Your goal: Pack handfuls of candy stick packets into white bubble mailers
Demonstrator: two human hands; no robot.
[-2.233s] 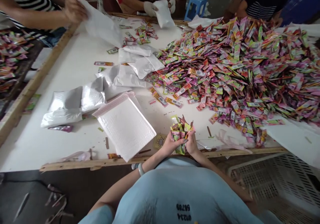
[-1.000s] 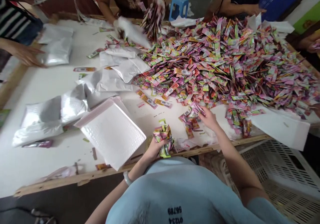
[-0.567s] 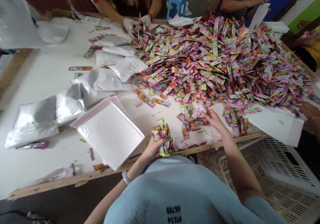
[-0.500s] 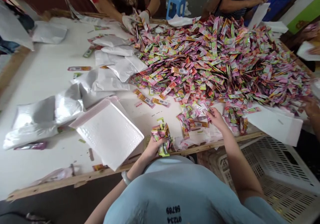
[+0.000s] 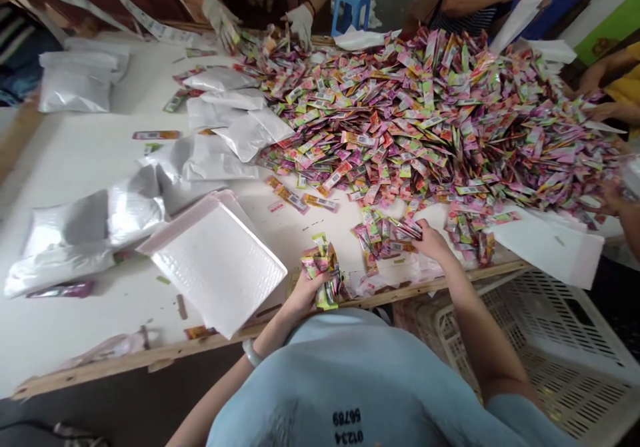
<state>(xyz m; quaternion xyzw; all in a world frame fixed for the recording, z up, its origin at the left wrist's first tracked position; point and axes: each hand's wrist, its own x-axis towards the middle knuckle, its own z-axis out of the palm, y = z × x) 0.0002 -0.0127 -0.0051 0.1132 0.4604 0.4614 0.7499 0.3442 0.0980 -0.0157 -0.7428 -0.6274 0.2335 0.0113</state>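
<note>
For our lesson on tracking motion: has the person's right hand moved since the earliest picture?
Yes: judged against the resting white bubble mailer, the right hand has moved rightward, farther from it, and forward toward the big sachet pile.

A broad white tabletop (image 5: pixel 95 167) edged with a rough, pale wooden strip (image 5: pixel 100 371) bears a large heap of slim, shiny, multicoloured plastic sachets (image 5: pixel 425 120) at its far right. A smaller loose cluster of pink, green and orange sachets (image 5: pixel 375 237) lies nearer the front edge. Leftward, plump silvery-white pouches (image 5: pixel 70 224) lie in an overlapping line; beside them, a flat white bubble-textured mailer with a pinkish flap (image 5: pixel 220 260) reaches the wooden strip.
</note>
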